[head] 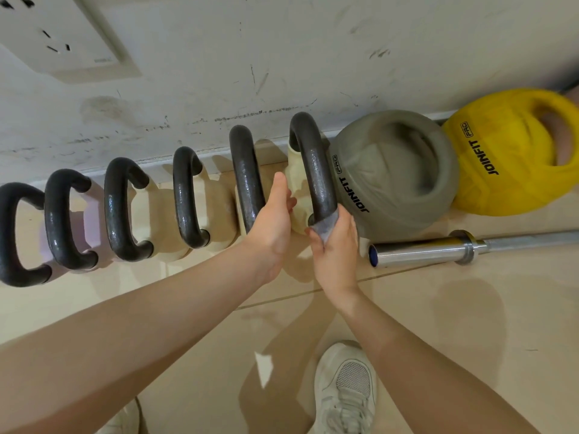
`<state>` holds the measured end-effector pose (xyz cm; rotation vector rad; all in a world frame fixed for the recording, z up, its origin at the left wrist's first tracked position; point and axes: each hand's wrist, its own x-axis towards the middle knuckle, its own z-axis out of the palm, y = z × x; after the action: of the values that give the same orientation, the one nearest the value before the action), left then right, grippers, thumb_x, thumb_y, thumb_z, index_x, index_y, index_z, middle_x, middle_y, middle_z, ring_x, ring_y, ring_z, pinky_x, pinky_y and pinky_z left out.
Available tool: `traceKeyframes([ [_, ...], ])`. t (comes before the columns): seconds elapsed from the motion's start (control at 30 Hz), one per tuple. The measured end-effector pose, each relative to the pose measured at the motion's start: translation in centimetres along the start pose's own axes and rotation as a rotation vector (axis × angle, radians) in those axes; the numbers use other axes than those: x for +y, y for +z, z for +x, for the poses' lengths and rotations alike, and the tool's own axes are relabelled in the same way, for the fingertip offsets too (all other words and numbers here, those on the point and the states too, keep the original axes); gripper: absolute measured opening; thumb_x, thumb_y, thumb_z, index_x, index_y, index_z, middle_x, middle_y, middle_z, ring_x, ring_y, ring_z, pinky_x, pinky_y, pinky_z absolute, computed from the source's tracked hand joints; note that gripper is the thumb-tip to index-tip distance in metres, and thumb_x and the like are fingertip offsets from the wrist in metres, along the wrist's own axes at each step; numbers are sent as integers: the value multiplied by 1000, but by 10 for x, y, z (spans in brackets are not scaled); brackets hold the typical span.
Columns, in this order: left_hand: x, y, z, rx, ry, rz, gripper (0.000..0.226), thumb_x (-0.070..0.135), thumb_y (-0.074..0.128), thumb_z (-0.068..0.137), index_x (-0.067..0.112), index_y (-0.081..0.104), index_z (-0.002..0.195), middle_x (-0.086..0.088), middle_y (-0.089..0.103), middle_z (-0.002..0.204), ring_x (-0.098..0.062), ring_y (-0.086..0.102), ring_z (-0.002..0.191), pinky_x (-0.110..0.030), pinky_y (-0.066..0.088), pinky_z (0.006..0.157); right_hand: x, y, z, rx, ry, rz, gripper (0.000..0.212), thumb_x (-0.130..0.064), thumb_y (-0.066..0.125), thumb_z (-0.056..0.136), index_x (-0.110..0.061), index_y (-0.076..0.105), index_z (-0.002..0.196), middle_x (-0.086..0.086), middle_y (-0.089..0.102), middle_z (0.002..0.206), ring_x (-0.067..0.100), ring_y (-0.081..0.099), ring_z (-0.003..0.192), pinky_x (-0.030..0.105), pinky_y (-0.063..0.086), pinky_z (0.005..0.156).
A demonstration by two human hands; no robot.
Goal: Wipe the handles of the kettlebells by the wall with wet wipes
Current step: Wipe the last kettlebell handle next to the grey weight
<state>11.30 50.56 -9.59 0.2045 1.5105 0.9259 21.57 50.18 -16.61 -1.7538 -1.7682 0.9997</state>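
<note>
Several kettlebells with dark metal handles stand in a row along the wall. My right hand (333, 245) presses a grey-white wet wipe (327, 225) around the near end of the rightmost dark handle (315, 164), above its cream body (297, 180). My left hand (271, 220) rests with fingers extended against the neighbouring handle (246, 173), steadying it; the fingers reach between the two handles. Further left stand more handles (185, 195) (117, 208) (59, 220).
A grey soft kettlebell (391, 173) and a yellow one (513, 151) lie right of the row. A steel barbell (438, 247) lies on the tiled floor. A wall socket (59, 36) sits upper left. My white shoe (344, 389) is below.
</note>
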Motion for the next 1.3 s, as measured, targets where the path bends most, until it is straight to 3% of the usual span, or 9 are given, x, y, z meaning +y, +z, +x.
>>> traceKeyframes([
  [0.17,0,-1,1,-31,22,47,74,65,20,89,19,26,146,3,32,152,-10,24,141,-39,10,120,-3,10,5,-14,66,240,44,-8,56,87,-5,39,128,12,55,114,24,54,106,40,47,90],
  [0.27,-2,2,-1,-43,24,39,73,63,20,91,17,25,146,0,32,152,-10,25,141,-37,12,119,-8,7,4,-41,-38,196,59,-4,49,91,-13,21,143,11,37,142,18,39,128,28,36,104],
  [0.37,0,4,-10,-42,85,82,62,55,19,95,19,34,142,6,44,144,-5,33,135,-23,23,112,3,4,11,118,-493,-327,65,1,49,89,-5,14,144,17,17,151,28,20,139,38,25,114],
  [0.53,16,5,-22,-87,199,227,52,47,17,98,33,61,75,24,61,54,19,56,58,3,37,50,8,-9,25,-18,-992,-1287,50,-17,26,89,-8,43,135,8,34,150,29,16,143,50,-10,113],
  [0.7,21,-7,-17,-87,146,297,62,61,17,92,30,24,146,15,31,149,-4,23,139,-23,14,103,21,-16,14,-371,-1207,-1902,51,-24,33,96,-1,31,141,16,34,148,37,15,141,58,-21,99],
  [0.87,17,-13,-13,-95,156,213,63,58,19,94,21,33,142,10,44,140,-1,36,130,-27,18,115,-7,-15,29,-312,-870,-894,46,-14,29,88,3,58,121,21,58,128,33,48,125,35,8,115],
  [0.97,17,-8,-16,-71,238,171,47,50,21,97,27,51,124,22,57,103,16,51,93,-6,33,87,-18,-22,41,-212,-858,-703,47,-15,29,90,1,52,128,19,49,138,32,38,133,36,8,116],
  [1.13,25,-2,-4,7,147,175,62,58,27,92,22,36,142,4,39,148,-12,34,137,-29,19,114,-44,-31,64,-246,-343,-111,48,-15,34,99,-8,22,145,9,24,153,15,25,139,14,18,105],
  [1.3,15,1,-4,-112,22,133,37,36,27,100,15,59,98,-4,64,96,-16,60,91,-25,44,83,-31,-34,43,-414,36,384,12,-26,41,97,-14,46,99,-4,50,81,9,52,73,28,49,72],
])
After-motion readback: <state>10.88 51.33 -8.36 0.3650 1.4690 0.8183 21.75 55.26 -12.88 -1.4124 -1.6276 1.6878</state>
